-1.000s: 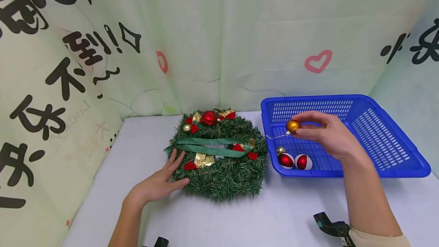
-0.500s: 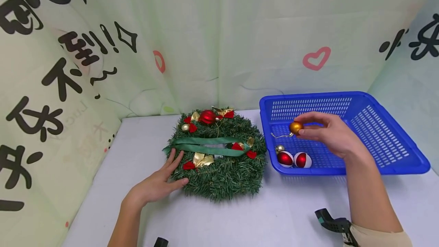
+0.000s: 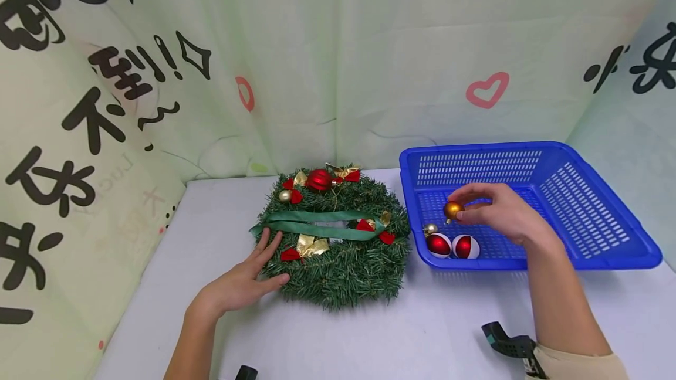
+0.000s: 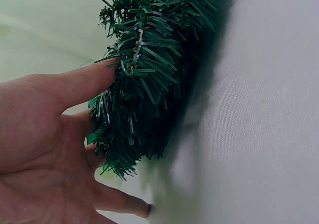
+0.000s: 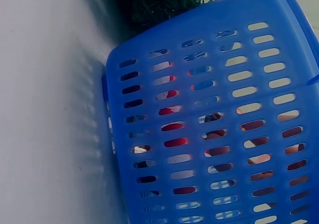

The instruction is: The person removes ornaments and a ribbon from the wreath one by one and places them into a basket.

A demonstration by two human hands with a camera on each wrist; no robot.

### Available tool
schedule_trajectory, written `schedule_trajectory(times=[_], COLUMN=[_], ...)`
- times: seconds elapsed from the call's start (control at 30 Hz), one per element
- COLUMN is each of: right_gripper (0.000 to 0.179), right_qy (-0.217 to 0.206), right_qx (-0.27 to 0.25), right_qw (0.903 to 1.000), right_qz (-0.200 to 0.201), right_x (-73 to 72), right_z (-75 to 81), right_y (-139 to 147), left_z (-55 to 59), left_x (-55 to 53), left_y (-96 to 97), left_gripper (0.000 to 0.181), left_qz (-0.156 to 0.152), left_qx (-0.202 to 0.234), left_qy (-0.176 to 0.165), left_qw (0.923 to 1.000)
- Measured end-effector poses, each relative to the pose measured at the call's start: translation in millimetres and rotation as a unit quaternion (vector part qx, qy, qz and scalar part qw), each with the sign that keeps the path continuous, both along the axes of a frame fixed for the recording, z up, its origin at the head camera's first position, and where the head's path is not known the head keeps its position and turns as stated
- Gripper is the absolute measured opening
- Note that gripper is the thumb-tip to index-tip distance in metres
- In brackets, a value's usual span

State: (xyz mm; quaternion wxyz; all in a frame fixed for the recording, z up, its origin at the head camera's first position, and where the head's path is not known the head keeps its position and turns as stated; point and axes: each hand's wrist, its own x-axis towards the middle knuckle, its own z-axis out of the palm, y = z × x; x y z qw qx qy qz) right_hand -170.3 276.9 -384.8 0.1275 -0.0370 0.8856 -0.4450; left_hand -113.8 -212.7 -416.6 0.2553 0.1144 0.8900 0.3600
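Observation:
My right hand (image 3: 499, 211) pinches a gold Christmas ball (image 3: 453, 210) between thumb and fingers, inside the blue basket (image 3: 607, 264). Below it in the basket lie two red-and-white balls, one (image 3: 439, 245) beside the other (image 3: 466, 246), and a small pale gold ball (image 3: 430, 228). My left hand (image 3: 240, 283) rests with spread, straight fingers on the left side of a green wreath (image 3: 343, 286). On the wreath are a red ball (image 3: 320, 180), gold and red bows (image 3: 311, 246) and a green ribbon (image 3: 317, 217). In the right wrist view the basket wall (image 5: 224, 99) hides most of the right hand.
A white-covered table (image 3: 391, 339) carries the wreath and, to its right, the basket. Pale green curtains (image 3: 412, 46) with black lettering and hearts stand behind and at both sides. Black wrist-camera mounts (image 3: 509, 342) show near the forearms.
My right hand has lowered a little with the gold ball, deeper into the basket and closer to the red-and-white balls. The left hand has stayed on the wreath.

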Motion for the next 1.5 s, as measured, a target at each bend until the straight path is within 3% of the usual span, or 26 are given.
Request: schedule_trajectory(times=[0.57,1.23,1.5], right_gripper=[0.037,0.037,0.039], right_qy=[-0.008,-0.027,-0.029], right_qx=[0.052,0.076,0.086], right_qw=[0.9979,0.9932,0.9922], right_qz=[0.038,0.084,0.086], right_x=[-1.9,-2.2,-2.1], right_z=[-7.6,-12.5,-12.4], right_y=[-3,-2,-2], left_z=[1.8,1.3,1.6], left_x=[0.7,-0.4,0.2], left_y=[0.1,0.2,0.3], left_gripper=[0.090,0.091,0.091], left_qz=[0.002,0.000,0.002], left_qx=[0.002,0.001,0.000], left_qy=[-0.003,-0.003,-0.003], left_qw=[1.0000,1.0000,1.0000])
